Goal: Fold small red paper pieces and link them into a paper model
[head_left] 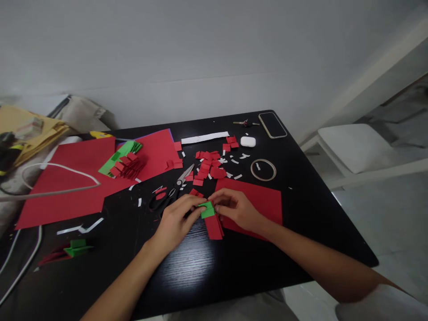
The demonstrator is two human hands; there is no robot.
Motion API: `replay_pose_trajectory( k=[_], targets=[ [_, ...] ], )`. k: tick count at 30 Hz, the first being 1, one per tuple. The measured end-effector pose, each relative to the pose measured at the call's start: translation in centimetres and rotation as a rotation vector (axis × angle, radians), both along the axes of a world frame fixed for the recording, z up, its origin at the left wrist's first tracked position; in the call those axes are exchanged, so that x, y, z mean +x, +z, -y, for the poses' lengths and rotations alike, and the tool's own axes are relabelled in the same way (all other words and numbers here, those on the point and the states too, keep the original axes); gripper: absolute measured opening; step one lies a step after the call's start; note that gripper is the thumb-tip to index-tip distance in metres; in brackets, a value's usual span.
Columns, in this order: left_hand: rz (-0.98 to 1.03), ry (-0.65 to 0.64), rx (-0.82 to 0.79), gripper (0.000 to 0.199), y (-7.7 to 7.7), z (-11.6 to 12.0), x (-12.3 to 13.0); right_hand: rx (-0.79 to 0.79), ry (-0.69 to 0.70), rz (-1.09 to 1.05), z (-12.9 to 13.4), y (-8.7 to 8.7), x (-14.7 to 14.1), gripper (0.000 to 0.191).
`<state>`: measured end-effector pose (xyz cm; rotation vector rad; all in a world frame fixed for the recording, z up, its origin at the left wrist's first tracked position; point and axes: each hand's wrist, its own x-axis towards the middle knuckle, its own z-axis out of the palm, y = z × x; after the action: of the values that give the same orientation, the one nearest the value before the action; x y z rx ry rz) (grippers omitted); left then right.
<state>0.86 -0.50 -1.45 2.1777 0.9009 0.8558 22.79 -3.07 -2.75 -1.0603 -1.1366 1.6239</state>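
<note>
Between my two hands is a folded paper piece, with a green top (207,210) and red folded strips (214,227) hanging below it. My left hand (176,221) pinches its left edge, thumb and fingertips on the green part. From the right, my right hand (236,208) has its thumb and fingers closed on the upper right edge. Flat under my right hand lies a red sheet (267,200). Just beyond my hands are scattered small red folded papers (205,165). Black-handled scissors (180,180) lie open beside my left hand.
Large red sheets (73,178) cover the left side, with a green and red folded bundle (127,162). Another folded piece (77,248) lies nearer. A tape roll (275,169), white case (248,141), phone (273,125) and keys (246,123) are at the right. White cables (67,191) cross the left.
</note>
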Motion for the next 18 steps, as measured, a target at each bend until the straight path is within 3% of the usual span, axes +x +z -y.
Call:
replay_pose_trajectory(
  k=[7,18],
  targets=[
    [0.039,0.017,-0.084,0.015,0.1,-0.22,-0.09,0.025,0.022,-0.002,0.12,0.02,0.0,0.02],
    [0.061,0.023,-0.374,0.017,0.04,-0.33,-0.18,0.097,0.019,0.042,0.23,0.0,0.03,0.016]
  ],
)
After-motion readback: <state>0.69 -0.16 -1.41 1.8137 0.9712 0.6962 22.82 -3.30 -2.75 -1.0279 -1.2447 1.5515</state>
